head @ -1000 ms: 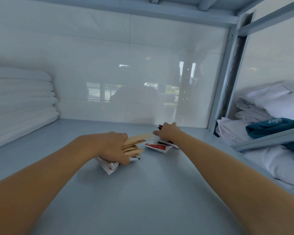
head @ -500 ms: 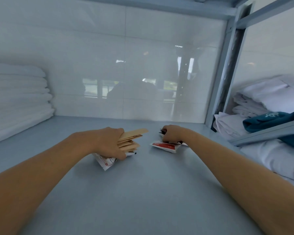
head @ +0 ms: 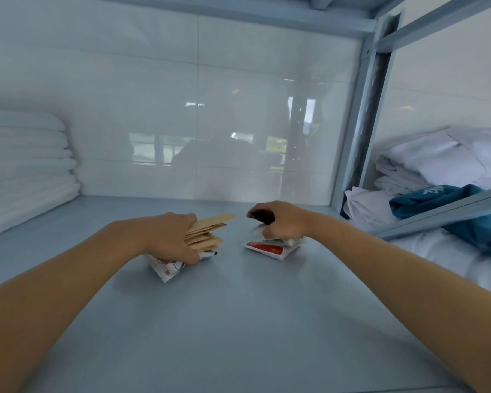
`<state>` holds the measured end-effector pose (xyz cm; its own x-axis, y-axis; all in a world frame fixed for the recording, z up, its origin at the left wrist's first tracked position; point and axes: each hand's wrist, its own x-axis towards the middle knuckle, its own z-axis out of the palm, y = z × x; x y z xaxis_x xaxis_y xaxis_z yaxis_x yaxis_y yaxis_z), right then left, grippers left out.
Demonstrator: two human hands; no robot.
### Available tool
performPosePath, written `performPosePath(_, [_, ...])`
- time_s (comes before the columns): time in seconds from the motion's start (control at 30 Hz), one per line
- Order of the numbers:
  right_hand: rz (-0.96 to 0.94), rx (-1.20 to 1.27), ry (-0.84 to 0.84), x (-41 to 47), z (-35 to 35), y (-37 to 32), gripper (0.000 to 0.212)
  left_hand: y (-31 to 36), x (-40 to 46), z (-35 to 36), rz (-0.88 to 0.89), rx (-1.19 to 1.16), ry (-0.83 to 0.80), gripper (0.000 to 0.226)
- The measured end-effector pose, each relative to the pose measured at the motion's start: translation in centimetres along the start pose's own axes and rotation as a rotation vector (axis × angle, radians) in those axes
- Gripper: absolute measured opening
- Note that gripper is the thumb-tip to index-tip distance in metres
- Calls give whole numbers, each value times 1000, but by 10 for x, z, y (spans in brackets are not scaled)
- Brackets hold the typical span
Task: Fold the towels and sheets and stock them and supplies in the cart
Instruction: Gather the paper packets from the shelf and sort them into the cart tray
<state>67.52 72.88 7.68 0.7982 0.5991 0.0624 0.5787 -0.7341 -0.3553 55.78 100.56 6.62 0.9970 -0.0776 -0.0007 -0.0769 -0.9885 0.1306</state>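
Meanwhile, the right hand [head: 284,222], which lay flatter over its packets a second ago, has curled and lifted a little, drawing a small dark reddish sachet [head: 262,216] up off the blue-grey metal cart shelf [head: 238,321]. That suggests the supplies are being gathered and tidied into place, so stocking looks underway rather than finished.

Its fingers are bent tight around the dark sachet, and the heel of the hand sits just over a flat white packet with a red band [head: 267,248] lying on the shelf; whether it also touches that packet, I cannot tell through the blur.

The left hand [head: 167,236] has barely moved. It grips a fanned bundle of tan paper sachets [head: 207,231], thumb below and fingers curled over the top, with white printed packets [head: 167,266] pinned beneath it against the shelf.

A stack of folded white towels [head: 26,165] sits at the shelf's left end, well apart from both hands. Loose white linen [head: 437,165] and a teal cloth [head: 437,199] lie beyond the frame on the right.
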Motion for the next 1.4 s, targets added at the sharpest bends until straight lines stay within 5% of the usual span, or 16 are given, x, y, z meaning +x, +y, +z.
performPosePath(0.23, [-42, 29, -195, -22, 20, 17, 82, 0, 1, 1, -1, 2, -19, 54])
performPosePath(0.37, [-31, 18, -223, -18, 19, 13, 62, 0, 2, 2, -3, 5, -22, 55])
performPosePath(0.9, [-37, -191, 82, -42, 39, 5, 41, 16, -4, 5, 118, -60, 3, 52])
performPosePath(1.23, [153, -223, 224, -197, 42, -18, 40, 83, -52, 19, 344, -27, -47, 48])
performPosePath(1.4, [266, -230, 311, -281, 42, -39, 38, 139, -96, 37, 521, 8, 78, 49])
